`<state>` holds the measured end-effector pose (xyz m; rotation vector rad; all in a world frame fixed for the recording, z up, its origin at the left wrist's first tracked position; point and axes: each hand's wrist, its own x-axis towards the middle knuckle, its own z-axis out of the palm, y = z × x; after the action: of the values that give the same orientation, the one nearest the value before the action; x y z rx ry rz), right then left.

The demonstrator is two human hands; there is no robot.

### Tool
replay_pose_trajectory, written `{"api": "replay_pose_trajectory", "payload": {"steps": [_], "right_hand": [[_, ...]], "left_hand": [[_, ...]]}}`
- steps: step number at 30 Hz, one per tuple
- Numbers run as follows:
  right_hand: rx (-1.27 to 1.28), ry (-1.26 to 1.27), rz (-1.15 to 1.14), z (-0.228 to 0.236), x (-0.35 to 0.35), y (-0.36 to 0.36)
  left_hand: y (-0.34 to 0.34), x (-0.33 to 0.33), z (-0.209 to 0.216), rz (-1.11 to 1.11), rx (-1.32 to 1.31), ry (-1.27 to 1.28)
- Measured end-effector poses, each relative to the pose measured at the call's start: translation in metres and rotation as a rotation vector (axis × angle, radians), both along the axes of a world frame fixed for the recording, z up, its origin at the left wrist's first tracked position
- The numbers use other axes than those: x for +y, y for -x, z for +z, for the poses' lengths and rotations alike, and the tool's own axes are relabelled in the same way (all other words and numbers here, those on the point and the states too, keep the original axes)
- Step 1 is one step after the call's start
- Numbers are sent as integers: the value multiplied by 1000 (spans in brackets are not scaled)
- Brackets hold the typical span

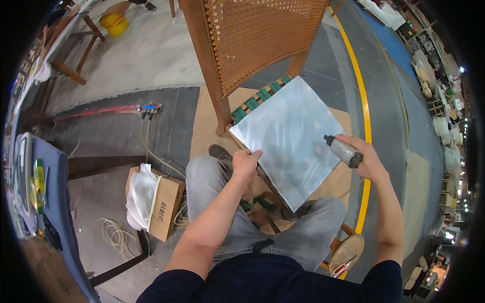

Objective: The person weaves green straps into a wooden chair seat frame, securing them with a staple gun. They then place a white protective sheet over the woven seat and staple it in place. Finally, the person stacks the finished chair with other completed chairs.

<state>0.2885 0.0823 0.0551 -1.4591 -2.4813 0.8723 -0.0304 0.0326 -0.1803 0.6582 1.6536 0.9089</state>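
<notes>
Left of the cane-backed chair point(268, 38), a yellow bucket point(114, 25) carries red lettering and a cardboard box point(164, 214) bears dark printed characters. The left hand point(245, 162) pinches the left edge of a pale translucent sheet point(293, 139), lying over the chair's seat between the hands. At the seat's right side, the right hand point(372, 157) wraps a grey-black handheld tool point(344, 151).

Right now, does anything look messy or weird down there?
A bit: crumpled white plastic bulges over the rim of the cardboard box on the left, so it looks untidy. I see no clear damage.
</notes>
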Motion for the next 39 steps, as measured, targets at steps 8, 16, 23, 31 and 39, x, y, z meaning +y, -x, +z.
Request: {"api": "replay_pose_trajectory", "payload": {"steps": [8, 16, 23, 31, 39], "right_hand": [[-219, 174, 357, -40, 12, 84], [-330, 258, 561, -79, 25, 138], [-282, 281, 651, -97, 30, 150], [-386, 270, 666, -108, 28, 159], [-231, 139, 524, -76, 21, 126]], "left_hand": [[13, -11, -18, -19, 138, -39], [22, -8, -2, -47, 205, 45], [20, -9, -13, -8, 193, -31], [18, -10, -17, -2, 160, -31], [32, 19, -3, 207, 3, 59]]}}
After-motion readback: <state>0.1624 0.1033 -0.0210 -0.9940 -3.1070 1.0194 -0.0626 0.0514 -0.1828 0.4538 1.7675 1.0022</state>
